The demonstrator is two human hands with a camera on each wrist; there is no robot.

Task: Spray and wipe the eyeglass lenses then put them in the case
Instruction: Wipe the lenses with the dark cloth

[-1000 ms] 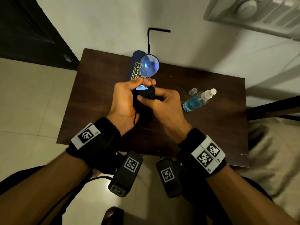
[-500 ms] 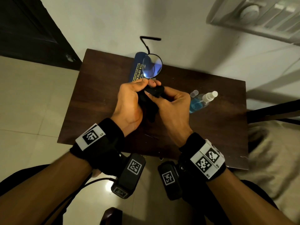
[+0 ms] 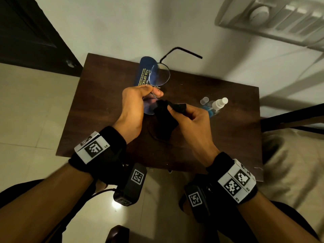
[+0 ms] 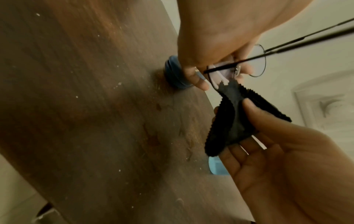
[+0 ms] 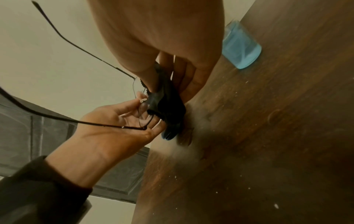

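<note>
Thin black wire eyeglasses [image 3: 159,74] with round lenses are held up over the dark wooden table [image 3: 103,106], temples unfolded and pointing away from me. My left hand [image 3: 151,90] pinches the frame at the bridge between the two lenses; the lower lens [image 3: 148,107] shows beside its palm. A black cleaning cloth [image 3: 166,120] hangs from my right hand [image 3: 180,109], which pinches it just right of the lower lens. In the left wrist view the cloth's [image 4: 233,118] zigzag tip touches the lower lens rim. The blue case [image 3: 142,74] lies closed behind the glasses.
A spray bottle [image 3: 216,105] with blue liquid lies on its side at the right of the table, its clear cap [image 3: 204,100] beside it. A dark door stands at the far left, a white wall behind. A chair with fabric sits at the right.
My right hand has drawn the cloth off the lower lens toward the right, uncovering the lens. The left hand has tilted the glasses, swinging the far temple rightward.
</note>
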